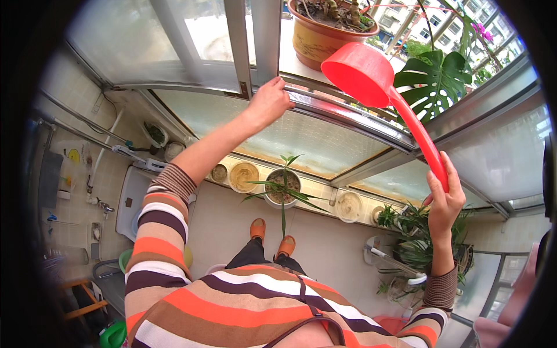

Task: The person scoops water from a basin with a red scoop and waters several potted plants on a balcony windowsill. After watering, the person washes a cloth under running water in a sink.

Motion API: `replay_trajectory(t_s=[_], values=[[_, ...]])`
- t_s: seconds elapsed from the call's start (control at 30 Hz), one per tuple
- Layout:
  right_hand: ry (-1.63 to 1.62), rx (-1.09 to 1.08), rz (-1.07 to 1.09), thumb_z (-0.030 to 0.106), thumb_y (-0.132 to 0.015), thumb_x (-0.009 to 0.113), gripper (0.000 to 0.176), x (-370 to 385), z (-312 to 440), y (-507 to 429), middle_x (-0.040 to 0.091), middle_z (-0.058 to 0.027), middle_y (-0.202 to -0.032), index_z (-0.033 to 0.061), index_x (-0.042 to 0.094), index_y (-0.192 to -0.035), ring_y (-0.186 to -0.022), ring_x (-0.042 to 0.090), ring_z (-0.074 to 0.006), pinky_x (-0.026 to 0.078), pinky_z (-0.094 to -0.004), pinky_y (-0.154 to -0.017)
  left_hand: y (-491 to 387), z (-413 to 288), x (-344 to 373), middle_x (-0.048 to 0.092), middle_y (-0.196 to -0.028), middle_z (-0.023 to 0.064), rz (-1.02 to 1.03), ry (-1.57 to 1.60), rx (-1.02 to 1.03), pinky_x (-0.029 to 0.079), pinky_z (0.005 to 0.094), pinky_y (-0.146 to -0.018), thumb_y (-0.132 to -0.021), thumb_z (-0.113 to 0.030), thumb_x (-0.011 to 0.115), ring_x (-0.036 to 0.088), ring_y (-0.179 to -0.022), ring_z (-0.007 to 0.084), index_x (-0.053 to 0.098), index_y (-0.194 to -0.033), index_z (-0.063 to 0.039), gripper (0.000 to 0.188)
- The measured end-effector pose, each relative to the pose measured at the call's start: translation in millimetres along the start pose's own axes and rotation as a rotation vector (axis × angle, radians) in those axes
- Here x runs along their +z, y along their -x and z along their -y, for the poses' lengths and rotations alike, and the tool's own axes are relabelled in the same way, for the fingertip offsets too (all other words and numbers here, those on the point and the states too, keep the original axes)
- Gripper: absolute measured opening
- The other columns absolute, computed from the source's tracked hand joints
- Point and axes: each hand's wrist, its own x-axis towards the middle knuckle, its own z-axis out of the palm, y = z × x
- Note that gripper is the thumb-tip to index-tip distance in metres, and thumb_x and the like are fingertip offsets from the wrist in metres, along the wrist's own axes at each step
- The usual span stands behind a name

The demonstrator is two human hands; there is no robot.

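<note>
My right hand (447, 200) grips the long handle of a red plastic water ladle (361, 76). The ladle's bowl is raised and tilted at the open window, its mouth facing down and to the left. Behind the bowl a yellow and brown flower pot (320, 43) with soil and thick plant stems stands on the outer ledge. My left hand (270, 102) holds the aluminium window frame (304, 99) at the lower left corner of the opening. Its fingertips curl over the rail and are partly hidden. Whether water is in the ladle cannot be seen.
A monstera leaf (435, 85) hangs right of the ladle. Below the window, a potted plant (283, 189) with long leaves stands among other pots on a tiled ledge. More plants (417, 235) crowd the right side. A white sink (130, 200) is at left.
</note>
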Motion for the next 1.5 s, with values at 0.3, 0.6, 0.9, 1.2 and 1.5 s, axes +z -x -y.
replay_trajectory(t_s=[0.3, 0.6, 0.9, 1.2, 1.5], values=[[-0.062, 0.070, -0.040, 0.005, -0.088, 0.062, 0.042, -11, 5, 7, 0.064, -0.0054, -0.095, 0.0020, 0.057, -0.130, -0.052, 0.047, -0.0021, 0.038, -0.0180, -0.040, 5, -29, 6, 0.064, -0.088, 0.0148, 0.018, 0.063, -0.542, 0.046, 0.0458, -0.082, -0.092, -0.032, 0.053, 0.058, -0.092, 0.0307, 0.068, -0.092, -0.003, 0.032], [-0.112, 0.127, -0.153, 0.008, -0.089, 0.061, 0.043, -27, 0, 13, 0.063, -0.0113, -0.113, -0.0011, 0.054, -0.131, -0.054, 0.050, -0.0030, 0.041, -0.0176, -0.042, -104, -115, -5, 0.063, -0.110, 0.0233, -0.091, 1.146, -0.368, 0.040, 0.0467, -0.101, -0.089, -0.013, 0.047, 0.059, -0.107, 0.0338, 0.065, -0.112, -0.004, 0.030], [-0.135, 0.160, -0.217, 0.009, -0.089, 0.060, 0.044, -50, -8, 21, 0.063, -0.0112, -0.112, -0.0029, 0.052, -0.131, -0.054, 0.048, -0.0029, 0.040, -0.0171, -0.043, -66, -96, 15, 0.061, -0.100, 0.0170, -0.029, 0.372, -0.412, 0.049, 0.0429, -0.084, -0.078, -0.010, 0.056, 0.058, -0.094, 0.0330, 0.069, -0.086, -0.003, 0.017], [-0.202, 0.239, -0.258, 0.009, -0.088, 0.061, 0.043, -58, -5, 21, 0.063, -0.0089, -0.102, -0.0050, 0.053, -0.129, -0.052, 0.047, -0.0033, 0.041, -0.0180, -0.041, -184, -173, 20, 0.062, -0.119, 0.0139, 0.344, 1.584, -0.217, 0.044, 0.0363, -0.097, -0.092, -0.017, 0.054, 0.058, -0.112, 0.0257, 0.063, -0.117, -0.002, 0.030], [-0.267, 0.250, -0.343, 0.006, -0.089, 0.060, 0.042, -74, -8, 26, 0.061, -0.0113, -0.107, -0.0062, 0.052, -0.128, -0.054, 0.048, -0.0037, 0.043, -0.0184, -0.040, -191, -168, 22, 0.067, -0.110, 0.0118, 0.517, 1.416, 0.006, 0.044, 0.0312, -0.094, -0.090, -0.014, 0.054, 0.060, -0.105, 0.0200, 0.068, -0.111, -0.001, 0.029]])
